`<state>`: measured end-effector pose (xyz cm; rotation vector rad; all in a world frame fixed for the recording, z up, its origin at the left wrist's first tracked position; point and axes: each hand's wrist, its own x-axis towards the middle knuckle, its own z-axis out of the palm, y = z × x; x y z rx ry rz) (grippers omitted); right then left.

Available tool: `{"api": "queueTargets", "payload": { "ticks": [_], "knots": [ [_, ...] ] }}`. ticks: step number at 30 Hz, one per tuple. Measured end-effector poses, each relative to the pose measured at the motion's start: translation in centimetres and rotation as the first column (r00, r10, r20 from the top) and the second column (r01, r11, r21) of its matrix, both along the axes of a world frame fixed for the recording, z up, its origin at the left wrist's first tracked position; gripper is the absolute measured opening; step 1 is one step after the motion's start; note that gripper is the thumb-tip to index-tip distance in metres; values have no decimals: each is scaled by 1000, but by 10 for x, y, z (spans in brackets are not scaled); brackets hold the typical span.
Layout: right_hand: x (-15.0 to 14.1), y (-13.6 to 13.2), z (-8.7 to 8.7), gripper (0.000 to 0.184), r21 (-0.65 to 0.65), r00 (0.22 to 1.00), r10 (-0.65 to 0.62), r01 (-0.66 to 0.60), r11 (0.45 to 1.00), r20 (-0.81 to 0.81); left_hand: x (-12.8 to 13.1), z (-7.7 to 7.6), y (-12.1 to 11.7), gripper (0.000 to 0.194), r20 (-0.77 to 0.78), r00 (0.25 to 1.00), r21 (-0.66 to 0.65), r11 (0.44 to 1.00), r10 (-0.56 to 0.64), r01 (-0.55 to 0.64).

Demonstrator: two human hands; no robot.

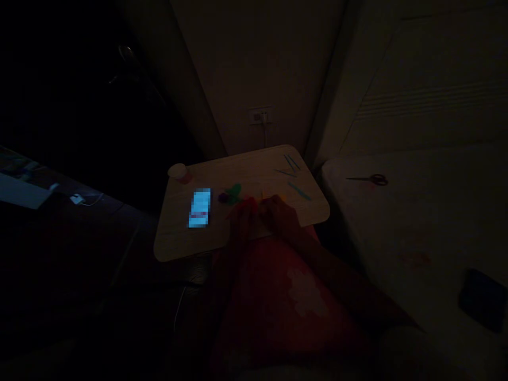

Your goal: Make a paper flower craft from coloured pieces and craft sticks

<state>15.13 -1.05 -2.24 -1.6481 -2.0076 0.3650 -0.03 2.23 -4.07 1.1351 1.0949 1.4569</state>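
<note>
The view is very dark. My left hand (pixel 240 221) is closed at the near edge of a small wooden table (pixel 234 172), its fingertips on a soft-looking bright red piece (pixel 251 202). Close beside it on the right, my right hand (pixel 281 216) has its fingers curled together; whatever they pinch is hidden. A yellow-orange piece (pixel 282 198) shows just behind that hand. Left of my hands lie a green piece (pixel 235 192) and a dark purple lump (pixel 223 198). What these coloured pieces are made of cannot be made out.
A lit phone (pixel 200 208) lies on the table's left, with a pale cup (pixel 179 172) behind it. Several thin sticks (pixel 291 163) and a blue-green strip (pixel 299 191) lie at the right. Scissors (pixel 371 179) rest on a pale surface beyond. A wall socket (pixel 261 115) holds a plugged cable.
</note>
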Motion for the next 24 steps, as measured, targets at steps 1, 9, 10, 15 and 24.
{"api": "queueTargets", "payload": {
  "ticks": [1,9,10,15,24],
  "knots": [
    [0,1,0,29,-2,1000,-4,4,1000,13,0,1,-1,57,-11,999,19,999,-45,45],
    [6,7,-6,30,60,995,-51,56,997,-86,-2,3,2,54,-83,992,80,991,-97,104],
    [6,8,-6,30,58,994,-57,62,996,-97,-2,3,3,50,-124,989,86,992,-86,97],
    [7,8,-5,32,182,946,-63,126,975,-318,-2,6,1,30,-278,957,81,990,-86,113],
    [-2,2,-14,33,-59,811,77,-136,989,-580,-6,5,2,51,-308,936,86,975,-168,203]
  ]
}}
